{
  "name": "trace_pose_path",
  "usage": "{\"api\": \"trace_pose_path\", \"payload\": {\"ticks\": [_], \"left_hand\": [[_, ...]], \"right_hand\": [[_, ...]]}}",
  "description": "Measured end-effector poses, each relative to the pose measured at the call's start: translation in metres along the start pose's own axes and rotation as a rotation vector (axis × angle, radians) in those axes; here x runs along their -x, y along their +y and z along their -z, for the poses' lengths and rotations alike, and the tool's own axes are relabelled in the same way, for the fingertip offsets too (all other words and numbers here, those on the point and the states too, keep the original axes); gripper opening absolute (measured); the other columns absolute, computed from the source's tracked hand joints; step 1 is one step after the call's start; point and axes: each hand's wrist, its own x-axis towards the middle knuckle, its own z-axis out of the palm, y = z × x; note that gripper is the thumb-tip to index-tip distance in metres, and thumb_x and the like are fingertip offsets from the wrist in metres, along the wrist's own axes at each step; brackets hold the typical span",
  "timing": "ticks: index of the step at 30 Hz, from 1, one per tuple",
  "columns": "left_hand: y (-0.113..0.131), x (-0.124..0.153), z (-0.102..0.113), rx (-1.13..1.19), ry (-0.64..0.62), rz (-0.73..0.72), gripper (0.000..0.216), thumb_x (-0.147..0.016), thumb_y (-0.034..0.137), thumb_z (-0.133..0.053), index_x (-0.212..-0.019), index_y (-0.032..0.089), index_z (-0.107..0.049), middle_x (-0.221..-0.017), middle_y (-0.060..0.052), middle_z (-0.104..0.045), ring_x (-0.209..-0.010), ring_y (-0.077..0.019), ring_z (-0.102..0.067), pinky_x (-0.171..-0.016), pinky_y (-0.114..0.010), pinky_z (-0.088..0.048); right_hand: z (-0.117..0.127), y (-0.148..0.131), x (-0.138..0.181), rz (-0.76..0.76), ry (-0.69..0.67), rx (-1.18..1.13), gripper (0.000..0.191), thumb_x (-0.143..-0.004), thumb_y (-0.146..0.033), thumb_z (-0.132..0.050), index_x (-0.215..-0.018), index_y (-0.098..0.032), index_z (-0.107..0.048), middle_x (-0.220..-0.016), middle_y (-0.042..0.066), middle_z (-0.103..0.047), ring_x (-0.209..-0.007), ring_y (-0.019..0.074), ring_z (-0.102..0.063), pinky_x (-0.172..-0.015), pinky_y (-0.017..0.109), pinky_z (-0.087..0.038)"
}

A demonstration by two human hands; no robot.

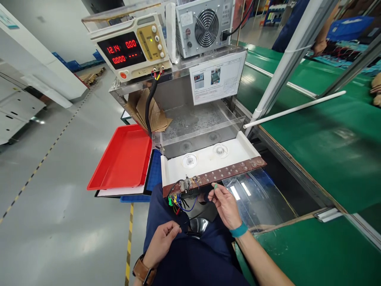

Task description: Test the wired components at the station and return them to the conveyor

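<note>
The right hand (pixel 226 204) is up by the long brown strip (pixel 222 173). Its thumb and first finger are pinched on a small green piece (pixel 215 185), just below the strip's edge. The left hand (pixel 162 242) rests lower, over the person's lap. Its fingers are curled in, and the tips seem to pinch a thin black wire (pixel 185 223) that runs to a shiny black part (pixel 198 225). A bunch of colored wires (pixel 177 198) hangs from the left end of the strip. The strip lies along the front of a white tray (pixel 238 147). A red tray (pixel 123 159) sits to the left. Up behind is a box with red numbers (pixel 131 47). A green belt (pixel 321 135) runs along the right side.
</note>
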Motion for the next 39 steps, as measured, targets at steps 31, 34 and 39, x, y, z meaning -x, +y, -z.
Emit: {"api": "trace_pose_path", "payload": {"ticks": [31,34,39], "left_hand": [[-0.007,0.021,-0.031,0.326,-0.375,-0.049,0.054,-0.079,0.064,-0.052,-0.072,0.013,-0.067,-0.047,0.005,-0.040,-0.046,-0.0080,-0.031,-0.050,-0.025,-0.022],[-0.005,0.016,-0.027,0.192,-0.312,-0.040,0.048,-0.083,0.058,-0.050,-0.075,0.014,-0.067,-0.049,0.003,-0.048,-0.048,-0.0092,-0.038,-0.055,-0.025,-0.028],[-0.021,0.009,-0.008,-0.003,-0.085,-0.011,0.044,-0.086,0.053,-0.046,-0.071,0.016,-0.064,-0.059,-0.001,-0.061,-0.061,-0.0139,-0.051,-0.064,-0.025,-0.036]], "right_hand": [[-0.002,0.001,0.004,0.068,0.022,0.098,0.030,-0.077,-0.042,-0.072,-0.095,-0.021,-0.059,-0.068,-0.003,-0.055,-0.057,0.0117,-0.052,-0.054,0.025,-0.041],[-0.004,0.000,0.006,0.034,-0.002,0.071,0.029,-0.079,-0.044,-0.069,-0.095,-0.023,-0.056,-0.065,-0.005,-0.047,-0.050,0.0097,-0.047,-0.047,0.024,-0.037],[-0.007,0.002,0.009,-0.026,-0.041,0.065,0.027,-0.083,-0.046,-0.065,-0.094,-0.023,-0.054,-0.061,-0.008,-0.031,-0.041,0.0047,-0.021,-0.038,0.020,-0.019]]}}
